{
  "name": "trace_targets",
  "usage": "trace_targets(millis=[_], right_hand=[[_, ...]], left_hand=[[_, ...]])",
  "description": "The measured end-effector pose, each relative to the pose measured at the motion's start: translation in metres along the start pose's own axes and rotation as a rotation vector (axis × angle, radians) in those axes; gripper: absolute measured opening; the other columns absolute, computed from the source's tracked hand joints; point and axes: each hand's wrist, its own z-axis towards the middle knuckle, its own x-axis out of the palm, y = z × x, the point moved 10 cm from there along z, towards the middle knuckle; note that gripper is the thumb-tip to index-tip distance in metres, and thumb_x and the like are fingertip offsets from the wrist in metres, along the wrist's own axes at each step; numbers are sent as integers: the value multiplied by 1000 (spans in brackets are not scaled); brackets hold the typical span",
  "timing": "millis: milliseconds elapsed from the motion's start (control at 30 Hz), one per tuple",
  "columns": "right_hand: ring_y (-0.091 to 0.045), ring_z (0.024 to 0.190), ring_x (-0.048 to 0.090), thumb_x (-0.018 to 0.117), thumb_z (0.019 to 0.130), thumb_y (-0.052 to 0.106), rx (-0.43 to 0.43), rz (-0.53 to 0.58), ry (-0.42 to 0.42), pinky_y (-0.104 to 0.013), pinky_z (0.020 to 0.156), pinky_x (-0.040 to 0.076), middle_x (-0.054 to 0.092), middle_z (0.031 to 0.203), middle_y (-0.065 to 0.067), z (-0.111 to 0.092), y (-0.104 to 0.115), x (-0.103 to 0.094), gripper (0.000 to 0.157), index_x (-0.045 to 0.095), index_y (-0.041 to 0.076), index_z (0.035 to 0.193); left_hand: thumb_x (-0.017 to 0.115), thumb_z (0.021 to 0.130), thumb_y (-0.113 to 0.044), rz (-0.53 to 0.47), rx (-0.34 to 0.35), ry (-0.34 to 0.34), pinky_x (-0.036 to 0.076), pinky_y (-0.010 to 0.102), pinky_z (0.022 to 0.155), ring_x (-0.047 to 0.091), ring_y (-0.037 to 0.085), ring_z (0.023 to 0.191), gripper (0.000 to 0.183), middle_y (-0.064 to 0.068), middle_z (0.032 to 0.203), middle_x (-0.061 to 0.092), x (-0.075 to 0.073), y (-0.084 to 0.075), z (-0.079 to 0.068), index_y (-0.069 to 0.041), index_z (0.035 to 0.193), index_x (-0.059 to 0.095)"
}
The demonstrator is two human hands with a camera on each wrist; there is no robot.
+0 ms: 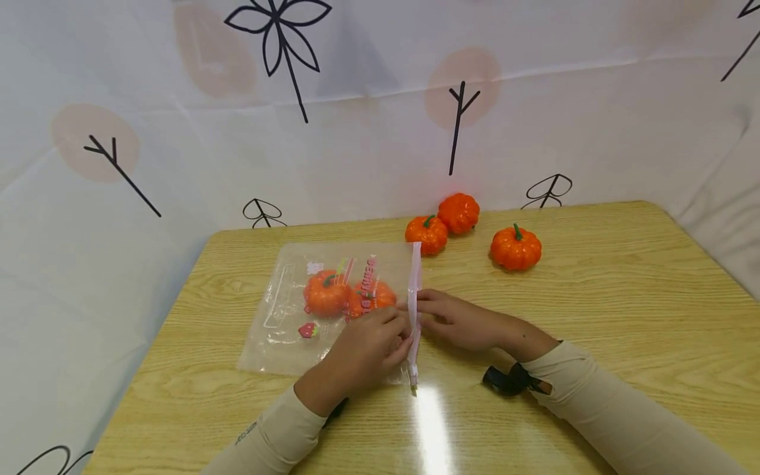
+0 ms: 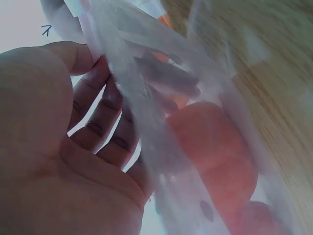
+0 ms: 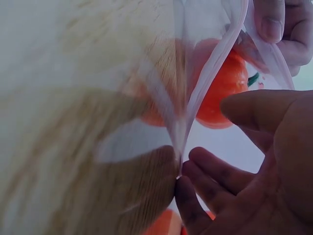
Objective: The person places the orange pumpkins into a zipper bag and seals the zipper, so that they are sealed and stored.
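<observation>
A clear zip bag (image 1: 279,349) with a pink slider strip (image 1: 414,277) lies on the table, its mouth facing right. Two small orange toy pumpkins (image 1: 326,293) are inside it; one pumpkin (image 3: 215,83) shows behind the parted mouth in the right wrist view. My left hand (image 1: 371,346) pinches the bag's edge between thumb and forefinger (image 2: 100,68), near the strip. At the mouth, my right hand (image 1: 460,320) reaches in with loosely extended fingers (image 3: 220,181) and no pumpkin in them. Through the film in the left wrist view, its fingertips (image 2: 166,78) appear blurred.
Two more pumpkins (image 1: 426,234) sit side by side near the table's back edge, beyond the bag. Another pumpkin (image 1: 516,248) stands apart to their right. A patterned white cloth (image 1: 368,152) hangs behind the wooden table (image 1: 623,277).
</observation>
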Motion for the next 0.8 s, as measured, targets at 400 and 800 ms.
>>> trace_targets(millis=[400, 800], right_hand=[[-38, 144, 36, 47, 102, 4, 6, -85, 27, -58, 115, 32, 38, 155, -16, -2, 6, 3, 51, 45, 16, 151], [-36, 141, 43, 44, 102, 0, 0, -77, -51, -55, 113, 36, 49, 149, -15, 1, 4, -4, 38, 60, 5, 136]], left_hand=[[65, 95, -26, 18, -17, 7, 51, 22, 71, 57, 8, 81, 11, -5, 92, 63, 0, 1, 1, -15, 95, 67], [66, 95, -29, 5, -76, 65, 46, 19, 64, 50, 5, 73, 13, -7, 89, 58, 7, 6, 0, -17, 92, 67]])
